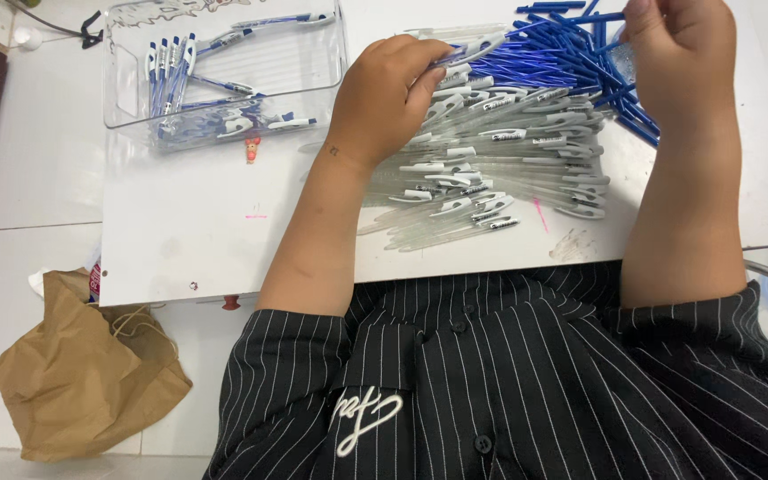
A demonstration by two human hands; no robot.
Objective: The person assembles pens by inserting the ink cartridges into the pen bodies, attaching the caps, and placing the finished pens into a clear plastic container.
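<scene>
Head view looked down on a white surface [180, 231] where the left hand [384, 93] was curled shut around a clear pen barrel [468, 49], its knuckles resting on the near edge of a heap of clear barrels [491, 169] that spread out to its right. The right hand [682, 44] sat well apart from the left hand, fingers pinched together above a pile of blue refills [562, 62], but what it gripped was too small to tell. Beyond the left hand, to its left, stood a clear plastic tray [126, 89] holding finished blue-and-white pens [171, 67]. Down by the left elbow, a crumpled brown paper bag [82, 382] lay on the floor.
</scene>
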